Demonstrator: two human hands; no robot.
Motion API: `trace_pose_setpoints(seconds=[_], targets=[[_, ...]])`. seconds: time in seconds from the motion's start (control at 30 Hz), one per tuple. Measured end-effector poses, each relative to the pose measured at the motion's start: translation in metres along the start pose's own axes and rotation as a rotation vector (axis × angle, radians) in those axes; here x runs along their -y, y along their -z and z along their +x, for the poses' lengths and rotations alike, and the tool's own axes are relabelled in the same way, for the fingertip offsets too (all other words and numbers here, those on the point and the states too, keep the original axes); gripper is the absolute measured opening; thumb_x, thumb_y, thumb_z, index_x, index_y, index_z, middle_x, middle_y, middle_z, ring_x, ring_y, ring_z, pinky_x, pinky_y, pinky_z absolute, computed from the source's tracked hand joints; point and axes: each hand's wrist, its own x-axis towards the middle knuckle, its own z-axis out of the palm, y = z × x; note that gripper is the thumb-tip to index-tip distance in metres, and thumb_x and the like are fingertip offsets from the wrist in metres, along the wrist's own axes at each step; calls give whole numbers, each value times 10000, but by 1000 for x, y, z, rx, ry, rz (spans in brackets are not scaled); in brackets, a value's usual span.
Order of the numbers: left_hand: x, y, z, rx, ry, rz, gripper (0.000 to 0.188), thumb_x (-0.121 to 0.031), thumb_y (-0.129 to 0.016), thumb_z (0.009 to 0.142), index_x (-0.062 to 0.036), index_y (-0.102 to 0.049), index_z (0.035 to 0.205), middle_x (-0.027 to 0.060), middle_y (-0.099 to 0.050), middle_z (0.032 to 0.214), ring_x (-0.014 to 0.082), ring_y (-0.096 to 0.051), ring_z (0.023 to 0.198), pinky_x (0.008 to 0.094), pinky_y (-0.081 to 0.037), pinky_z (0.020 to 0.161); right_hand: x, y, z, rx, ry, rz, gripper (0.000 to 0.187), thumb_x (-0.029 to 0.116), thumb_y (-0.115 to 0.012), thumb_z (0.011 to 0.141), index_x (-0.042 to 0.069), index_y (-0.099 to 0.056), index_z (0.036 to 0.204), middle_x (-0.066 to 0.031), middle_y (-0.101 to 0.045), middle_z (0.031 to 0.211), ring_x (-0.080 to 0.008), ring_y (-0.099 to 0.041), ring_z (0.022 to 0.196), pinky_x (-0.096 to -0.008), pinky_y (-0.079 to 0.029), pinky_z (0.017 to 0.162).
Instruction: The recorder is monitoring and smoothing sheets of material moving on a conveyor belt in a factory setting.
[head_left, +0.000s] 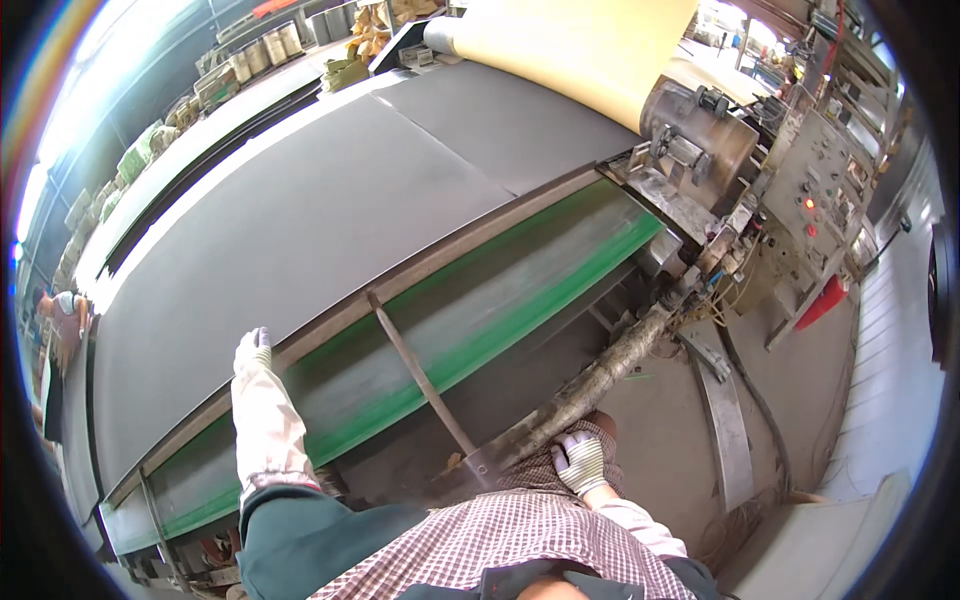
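A wide dark grey sheet [270, 220] lies across the long machine bed in front of me. At its near edge, my left hand [253, 352] in a pale striped glove touches the metal rail [335, 315], with its fingers stretched out and nothing visible in them. My right hand [580, 462], gloved the same way, rests on the checked apron [525, 476] over my leg, its fingers lying loosely. Close to that hand, a worn thick pipe [590, 378] runs along the machine's near side. A seam or cut line crosses the sheet toward its far right.
A green-edged belt [520, 285] runs below the rail, crossed by a metal strut [420, 380]. A large yellow roll [570, 50] hangs at the far end. To the right stands a control panel [812, 190] with lit lamps. Another person [68, 320] stands at far left.
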Motion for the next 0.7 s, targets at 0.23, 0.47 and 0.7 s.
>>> trace_pose_setpoints(seconds=[0.23, 0.47, 0.7], targets=[[-97, -20, -34, -114, -368, 108, 650, -626, -323, 1005, -136, -637, 1294, 127, -607, 1338, 329, -558, 1231, 435, -426, 1078, -1, 0, -4, 77, -50, -27, 226, 253, -667, 842, 76, -670, 982, -153, -627, 862, -353, -588, 839, -483, -469, 778], [-210, -16, -68, -100, -515, 97, 636, -624, -367, 990, -109, -687, 1183, 116, -655, 1189, 331, -607, 1104, 432, -475, 1003, -2, 2, -1, 74, -52, 3, 221, 249, -679, 829, 72, -680, 961, -160, -633, 872, -359, -594, 833, -482, -476, 779], [-328, -28, -83, 57, -584, 120, 712, -705, -380, 943, -103, -687, 1163, 137, -650, 1213, 321, -597, 1142, 430, -475, 1003, -4, 12, 1, 94, -10, 1, 244, 261, -651, 838, 48, -690, 950, -165, -626, 813, -362, -596, 777, -487, -482, 734]])
